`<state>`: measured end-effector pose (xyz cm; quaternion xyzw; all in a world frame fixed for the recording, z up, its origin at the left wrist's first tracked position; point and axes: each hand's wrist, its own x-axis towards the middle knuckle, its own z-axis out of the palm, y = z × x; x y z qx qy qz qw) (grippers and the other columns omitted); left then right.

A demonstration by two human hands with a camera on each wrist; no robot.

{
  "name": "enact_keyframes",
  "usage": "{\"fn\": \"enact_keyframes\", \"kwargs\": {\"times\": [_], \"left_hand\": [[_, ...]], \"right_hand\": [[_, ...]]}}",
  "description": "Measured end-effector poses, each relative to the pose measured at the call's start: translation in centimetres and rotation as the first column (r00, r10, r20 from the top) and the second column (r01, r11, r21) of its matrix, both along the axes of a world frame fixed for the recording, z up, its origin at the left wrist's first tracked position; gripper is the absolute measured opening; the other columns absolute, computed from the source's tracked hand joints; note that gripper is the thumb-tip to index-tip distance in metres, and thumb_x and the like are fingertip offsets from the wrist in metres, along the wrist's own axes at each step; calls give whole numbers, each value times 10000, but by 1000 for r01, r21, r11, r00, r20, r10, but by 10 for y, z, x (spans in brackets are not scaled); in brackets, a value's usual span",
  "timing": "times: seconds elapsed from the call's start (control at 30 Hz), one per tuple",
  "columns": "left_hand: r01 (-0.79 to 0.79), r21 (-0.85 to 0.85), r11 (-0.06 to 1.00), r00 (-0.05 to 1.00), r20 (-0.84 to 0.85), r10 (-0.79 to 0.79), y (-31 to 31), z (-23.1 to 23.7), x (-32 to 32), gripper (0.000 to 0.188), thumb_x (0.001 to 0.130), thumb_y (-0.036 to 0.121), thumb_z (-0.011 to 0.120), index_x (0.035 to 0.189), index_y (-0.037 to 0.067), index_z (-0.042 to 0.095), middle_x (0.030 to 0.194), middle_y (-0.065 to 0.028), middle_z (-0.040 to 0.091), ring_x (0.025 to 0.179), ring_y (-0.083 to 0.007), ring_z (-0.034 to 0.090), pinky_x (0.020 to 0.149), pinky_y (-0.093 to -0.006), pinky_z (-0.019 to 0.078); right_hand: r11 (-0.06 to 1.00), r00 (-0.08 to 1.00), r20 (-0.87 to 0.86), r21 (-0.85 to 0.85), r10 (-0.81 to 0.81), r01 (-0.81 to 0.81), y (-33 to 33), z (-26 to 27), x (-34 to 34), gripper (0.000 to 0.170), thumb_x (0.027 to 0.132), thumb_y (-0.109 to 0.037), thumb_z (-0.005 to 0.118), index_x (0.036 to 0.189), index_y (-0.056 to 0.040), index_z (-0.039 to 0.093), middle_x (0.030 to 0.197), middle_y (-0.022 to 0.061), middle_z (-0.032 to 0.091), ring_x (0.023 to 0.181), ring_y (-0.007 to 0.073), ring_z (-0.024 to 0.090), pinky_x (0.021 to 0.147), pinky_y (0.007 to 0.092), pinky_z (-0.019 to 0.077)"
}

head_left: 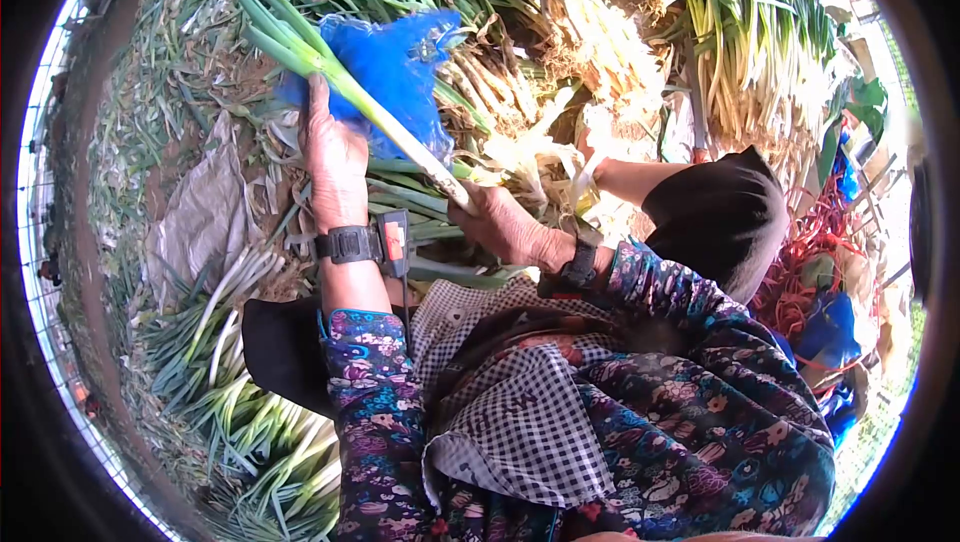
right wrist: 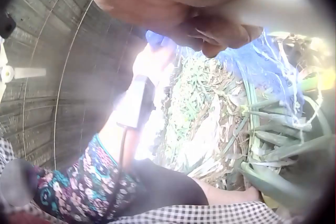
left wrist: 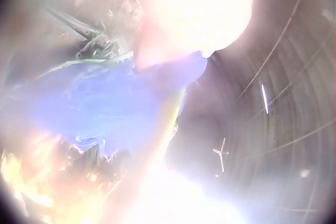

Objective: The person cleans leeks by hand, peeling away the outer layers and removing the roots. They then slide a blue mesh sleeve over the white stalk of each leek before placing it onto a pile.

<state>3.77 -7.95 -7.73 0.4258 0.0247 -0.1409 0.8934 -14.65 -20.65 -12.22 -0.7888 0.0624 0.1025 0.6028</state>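
Observation:
A long green onion (head_left: 372,110) with a white shank slants across the front of the person in the head view. Its leaves point to the upper left. The left hand (head_left: 337,157) holds it where green meets white, thumb on top and the other fingers mostly hidden. Lower down, the right hand (head_left: 505,229) grips the white root end. Behind the stalk lies a crumpled blue plastic bag (head_left: 405,57). In the left wrist view glare washes out the hand (left wrist: 194,14); the bag (left wrist: 105,103) shows below it. Curled fingers of the right hand (right wrist: 215,35) show in the right wrist view.
Piled green onions (head_left: 765,42) lie at the upper right, with a bundle of dry-looking stalks (head_left: 590,22) beside them. More onions (head_left: 240,372) spread at the lower left, near a pale plastic sheet (head_left: 205,202). Red strings (head_left: 800,252) lie tangled at the right.

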Motion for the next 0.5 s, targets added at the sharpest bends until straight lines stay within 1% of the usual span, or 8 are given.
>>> {"fn": "enact_keyframes", "kwargs": {"times": [0.1, 0.2, 0.27, 0.33, 0.37, 0.4, 0.47, 0.5], "left_hand": [[-69, 184, 981, 996, 71, 56, -26, 9, -13, 521, 897, 314, 619, 1314, 54, 448, 1244, -82, 530, 1109, -215, 514, 979, -413, 407], [-55, 302, 952, 993, -79, 83, -57, 29, -67, 499, 876, 263, 661, 1280, 44, 466, 1198, -70, 544, 1068, -173, 508, 955, -352, 403], [9, 188, 982, 999, -34, -3, -63, 23, -79, 489, 872, 267, 665, 1267, 45, 480, 1182, -61, 556, 1051, -154, 511, 947, -330, 393], [-8, 253, 967, 1000, 6, 6, -60, 20, -77, 409, 870, 283, 668, 1177, 36, 555, 1066, -36, 592, 958, -125, 528, 877, -308, 418], [7, 382, 924, 998, 52, -29, -53, 20, -72, 357, 875, 286, 663, 1121, 38, 587, 992, -19, 598, 897, -110, 524, 828, -299, 427], [17, 507, 862, 993, 93, -74, -46, 20, -66, 313, 880, 289, 657, 1065, 40, 619, 918, -3, 604, 837, -96, 520, 780, -289, 437], [63, 552, 831, 985, 99, -141, -42, 27, -62, 281, 903, 281, 630, 996, 16, 634, 811, 36, 577, 724, -53, 477, 650, -243, 423], [91, 577, 812, 967, 142, -209, -42, 27, -64, 277, 907, 274, 624, 1009, 17, 627, 808, 40, 570, 719, -46, 470, 642, -235, 418]], "right_hand": [[998, 1000, 13, 58, -10, 9, -3, 10, 4, 132, 878, -102, 557, 930, 9, 511, 648, 135, 557, 588, 193, 529, 580, 361, 446], [986, 997, -22, 145, -76, 78, -17, 39, 22, 133, 875, -92, 561, 940, 12, 509, 618, 84, 553, 551, 157, 511, 540, 347, 458], [984, 975, 181, 146, -127, 101, -17, 27, 23, 161, 878, -99, 569, 971, 20, 513, 675, 105, 569, 624, 179, 540, 596, 352, 469], [989, 738, 671, -51, -69, 139, -24, 20, 20, 242, 888, -175, 602, 991, 30, 523, 748, 161, 569, 722, 226, 562, 666, 372, 464], [917, 886, 263, -226, 382, -329, -48, 35, 18, 584, 886, -388, 593, 1285, 2, 421, 990, 206, 597, 877, 300, 614, 791, 382, 471], [825, 830, 111, -238, 547, -512, -68, 78, 24, 489, 882, -395, 594, 1160, 3, 537, 898, 185, 617, 898, 288, 617, 829, 350, 476], [940, 898, 284, -44, 336, -338, -96, 97, 30, 369, 922, -344, 562, 970, 20, 602, 813, 164, 648, 761, 240, 634, 698, 357, 501], [925, 980, 59, 324, 189, -198, -114, 108, 41, 373, 934, -354, 547, 995, 8, 612, 843, 143, 672, 769, 200, 655, 700, 309, 531]]}}
